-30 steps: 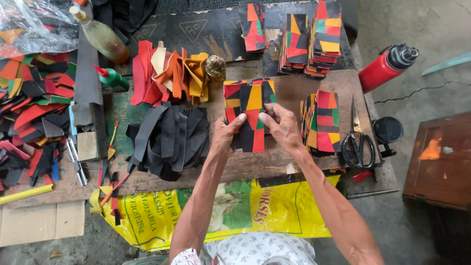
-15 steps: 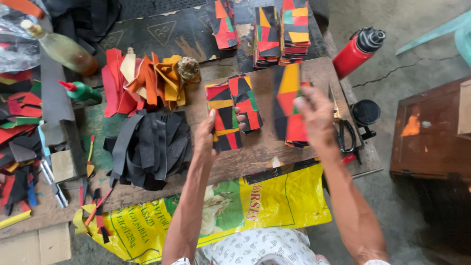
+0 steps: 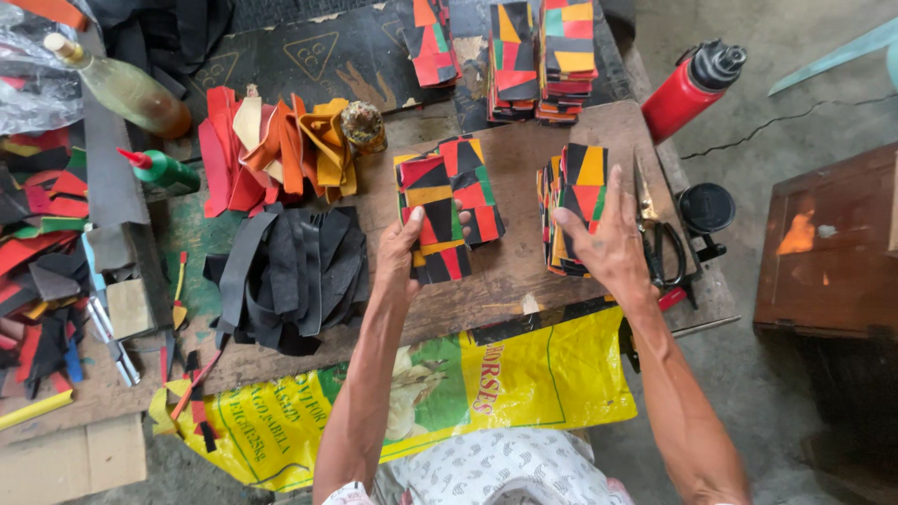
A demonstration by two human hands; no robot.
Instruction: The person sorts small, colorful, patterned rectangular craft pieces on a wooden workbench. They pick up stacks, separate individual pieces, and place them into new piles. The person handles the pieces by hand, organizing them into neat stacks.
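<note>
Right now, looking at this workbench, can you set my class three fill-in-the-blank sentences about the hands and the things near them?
1. The left hand holds a patchwork piece of many ____.
2. The right hand rests on a ____ of patchwork pieces.
3. The scissors lie beside the ____ hand.

Missing words: colours; stack; right

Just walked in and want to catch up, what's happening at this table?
A person is sorting colourful patchwork pieces on a wooden board. The left hand holds a small bundle of patchwork pieces against the board, while the right hand rests on a separate stack beside it. Black strips, orange and red scraps and scissors lie around.
</note>
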